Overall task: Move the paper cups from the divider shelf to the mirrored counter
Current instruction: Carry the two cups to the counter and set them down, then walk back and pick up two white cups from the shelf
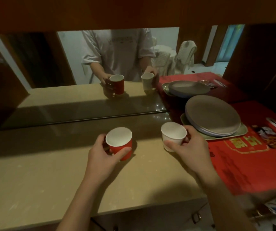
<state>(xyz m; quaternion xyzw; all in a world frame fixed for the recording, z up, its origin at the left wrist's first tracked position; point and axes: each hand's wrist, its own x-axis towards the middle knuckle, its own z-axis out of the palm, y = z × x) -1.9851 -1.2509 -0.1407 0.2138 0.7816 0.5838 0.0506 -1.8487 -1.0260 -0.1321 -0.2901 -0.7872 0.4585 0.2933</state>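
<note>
The left grip (100, 154) is closed around a red paper cup (123, 148), with the thumb curled across the near side of the wall and the fingers wrapped behind it. The cup's white inside faces up and slightly toward the camera, so it is tilted. It is low over the beige bench (34, 172), near the middle, but it is unclear whether its base touches the surface.

The right grip (189, 147) holds a white paper cup (173, 135), with the thumb across the front of the wall and the fingers round the far side. This cup is also open side up, and it is near the right end of the bench, just beside a pale tray (241, 133). Whether it rests on the bench or is held just above it cannot be told.

A stack of grey plates (212, 114) sits on the tray. The tray lies on a red printed sheet (250, 164) with gold lettering. A mirror (67, 72) runs along the back of the bench and reflects both cups, the grips and the plates.
</note>
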